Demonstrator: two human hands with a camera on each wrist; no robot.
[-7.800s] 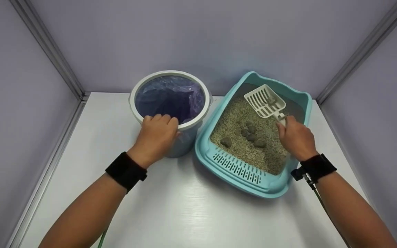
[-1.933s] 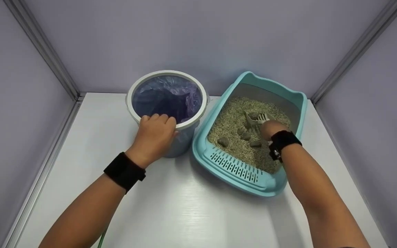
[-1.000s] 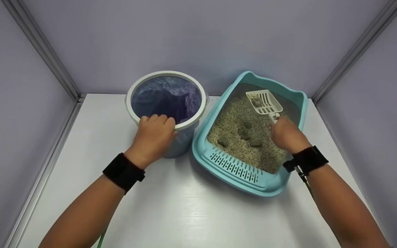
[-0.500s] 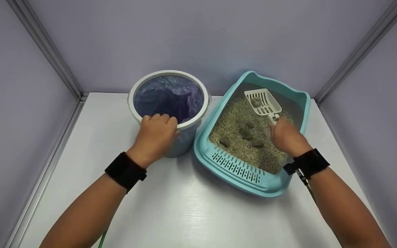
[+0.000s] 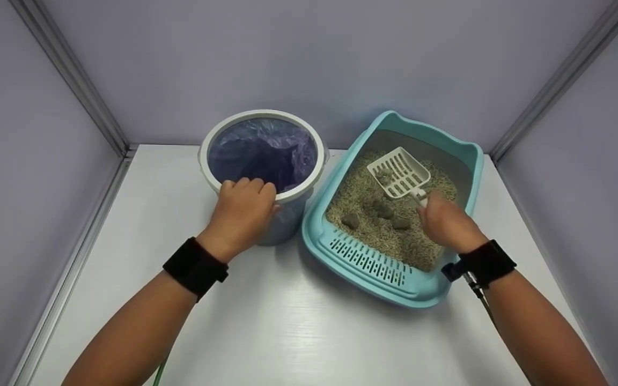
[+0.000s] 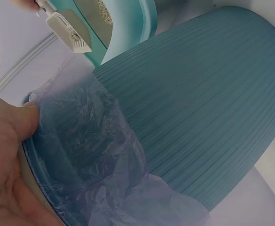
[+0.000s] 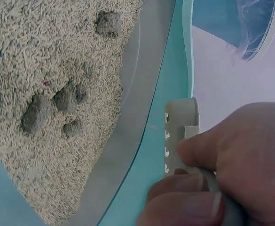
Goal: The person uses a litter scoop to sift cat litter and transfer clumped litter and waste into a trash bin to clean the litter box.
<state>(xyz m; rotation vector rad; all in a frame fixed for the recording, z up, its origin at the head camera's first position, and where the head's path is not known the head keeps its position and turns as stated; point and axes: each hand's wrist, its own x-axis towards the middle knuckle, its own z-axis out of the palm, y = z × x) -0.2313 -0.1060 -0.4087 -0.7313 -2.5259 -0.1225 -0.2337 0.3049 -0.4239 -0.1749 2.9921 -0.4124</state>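
My left hand [image 5: 242, 214] grips the near white rim [image 5: 304, 188] of a trash can [image 5: 282, 228]. In the left wrist view the thumb presses on the purple bag liner [image 6: 95, 136] folded over the can's outside. With my right hand [image 5: 448, 221] I hold the handle of a white slotted litter scoop [image 5: 409, 170] above the litter. A small greyish clump [image 5: 384, 176] lies in the scoop's far left part. Several dark clumps [image 5: 351, 220] sit on the pellet litter [image 7: 57, 42] in the turquoise litter box [image 5: 317, 233]. The scoop's bowl is partly hidden in the right wrist view.
Trash can and litter box stand side by side on a white table [image 5: 266, 332], near the back wall [image 5: 309, 64]. Panels with metal edging close in both sides. A dark band is on each wrist, and a cable runs from the right one [image 5: 486, 262].
The scoop was down in the litter, then came up carrying a clump. In the last half second it shifted slightly left and towards me. The left hand stays on the rim.
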